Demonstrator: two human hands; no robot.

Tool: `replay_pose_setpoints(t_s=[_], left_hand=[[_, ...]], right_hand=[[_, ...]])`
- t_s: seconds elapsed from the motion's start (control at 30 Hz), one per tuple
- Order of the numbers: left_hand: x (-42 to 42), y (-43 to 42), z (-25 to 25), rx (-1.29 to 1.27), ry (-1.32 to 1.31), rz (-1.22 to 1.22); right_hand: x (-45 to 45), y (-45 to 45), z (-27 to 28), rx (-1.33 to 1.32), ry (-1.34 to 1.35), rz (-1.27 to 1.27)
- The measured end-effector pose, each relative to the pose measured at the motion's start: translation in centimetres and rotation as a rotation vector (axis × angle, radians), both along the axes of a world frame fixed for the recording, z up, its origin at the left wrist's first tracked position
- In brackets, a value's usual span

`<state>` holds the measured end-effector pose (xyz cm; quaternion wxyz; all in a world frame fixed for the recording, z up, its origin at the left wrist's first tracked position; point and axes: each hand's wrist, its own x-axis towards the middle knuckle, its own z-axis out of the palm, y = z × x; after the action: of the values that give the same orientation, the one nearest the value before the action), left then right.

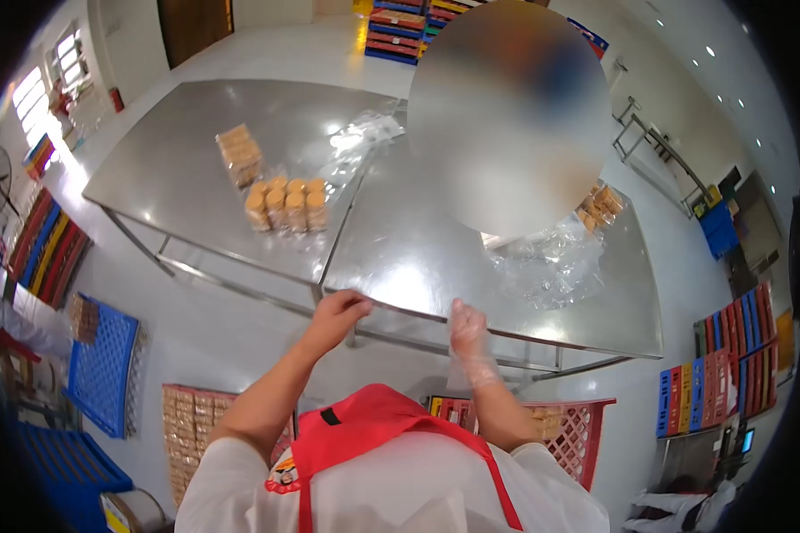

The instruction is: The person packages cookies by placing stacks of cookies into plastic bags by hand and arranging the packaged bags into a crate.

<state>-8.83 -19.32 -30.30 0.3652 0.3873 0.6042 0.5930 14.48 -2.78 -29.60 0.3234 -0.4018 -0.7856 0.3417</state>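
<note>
My left hand [342, 313] is at the front edge of the steel table [391, 258], near the seam between two tabletops. Its fingers are curled together; whatever they may hold is hidden. A clear plastic glove covers my right hand [468, 330], which is closed at the same edge farther right. I cannot make out anything in its grip. Beyond my left hand stand clear packs of round tan biscuits [286, 206], with another biscuit pack [239, 155] behind them. Crumpled clear plastic bags [551, 271] lie on the table past my right hand.
More clear bags [364, 133] lie at the back. Biscuits [600, 207] sit at the table's right, partly hidden by a large blurred patch. Below me are a crate of packs [187, 422] and a red crate [585, 431]. A blue crate [105, 364] stands left.
</note>
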Motion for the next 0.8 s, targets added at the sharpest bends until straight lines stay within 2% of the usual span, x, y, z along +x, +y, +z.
replay_pose_setpoints(t_s=[0.07, 0.13, 0.2, 0.27, 0.3, 0.33, 0.4, 0.47, 0.53, 0.63, 0.73, 0.8], left_hand=[[-0.8, 7.3, 4.5, -0.06, 0.163, -0.06], [-4.7, 15.3, 4.3, -0.004, 0.318, -0.062], [-9.2, 22.3, 4.8, -0.086, 0.618, 0.123], [-15.6, 29.0, 1.7, -0.116, 0.93, 0.41], [-17.9, 30.9, 2.0, -0.291, 0.953, 0.462], [-21.0, 32.6, 0.4, -0.414, 1.249, 0.552], [-25.9, 33.8, -3.2, -0.457, 1.418, 0.728], [-23.9, 32.9, 0.6, -0.875, 1.134, 0.463], [-23.6, 32.7, 2.3, -0.96, 1.192, 0.205], [-26.5, 34.5, -0.4, -0.887, 1.239, 0.042], [-25.1, 33.5, -2.4, -0.277, 1.7, 0.724], [-26.7, 33.5, -3.5, -0.529, 1.485, 0.623]], right_hand=[[0.4, 4.3, -2.1, 0.004, 0.082, -0.066], [1.0, 8.2, -4.3, 0.033, 0.145, -0.143], [1.4, 9.1, -3.4, -0.03, 0.199, -0.196], [1.9, 10.0, -3.2, -0.06, 0.237, -0.241], [2.2, 10.6, -3.4, -0.057, 0.248, -0.255], [2.5, 11.0, -3.7, -0.06, 0.261, -0.272], [3.3, 12.6, -3.8, 0.006, 0.245, -0.282], [4.2, 13.9, -3.8, 0.039, 0.21, -0.307], [4.5, 15.1, -3.8, 0.04, 0.165, -0.334], [4.0, 15.5, -3.3, 0.074, 0.242, -0.398], [4.4, 15.6, -3.4, 0.038, 0.121, -0.423], [4.4, 15.8, -4.1, 0.02, 0.181, -0.402]])
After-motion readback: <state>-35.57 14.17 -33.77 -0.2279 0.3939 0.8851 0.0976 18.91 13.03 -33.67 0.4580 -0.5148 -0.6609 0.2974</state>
